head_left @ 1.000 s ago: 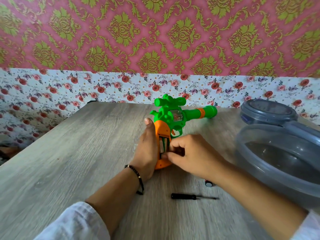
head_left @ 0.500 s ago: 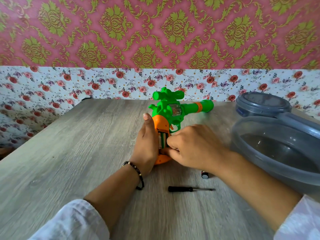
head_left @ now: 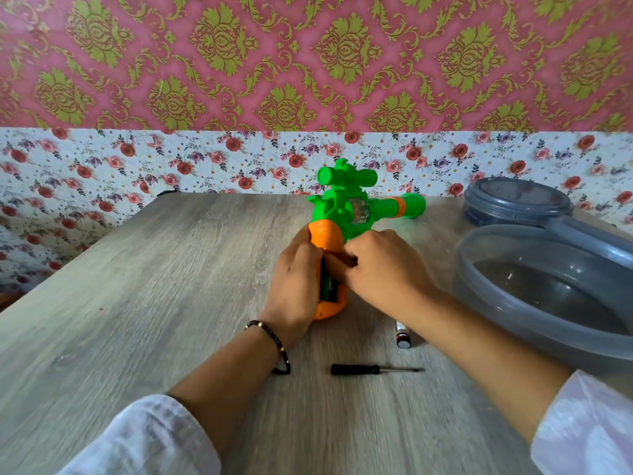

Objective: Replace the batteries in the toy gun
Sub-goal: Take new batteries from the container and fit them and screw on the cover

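- Left hand [head_left: 294,286] gripped the toy gun [head_left: 346,214] by its orange grip.
- Right hand [head_left: 380,269] curled at the open battery compartment; whether it pinched anything was unclear.
- Screwdriver [head_left: 370,369] lay nearer than the gun.

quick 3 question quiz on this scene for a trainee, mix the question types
1. True or false: the screwdriver is in the right hand.
2. Which part of the toy gun do both hands work at? A) barrel B) scope C) orange grip
3. Fill in: the loose battery lies on the table beside the right ____.

Key
1. False: it lies on the table, nearer the person than the gun.
2. C; the left hand steadies it.
3. Forearm.
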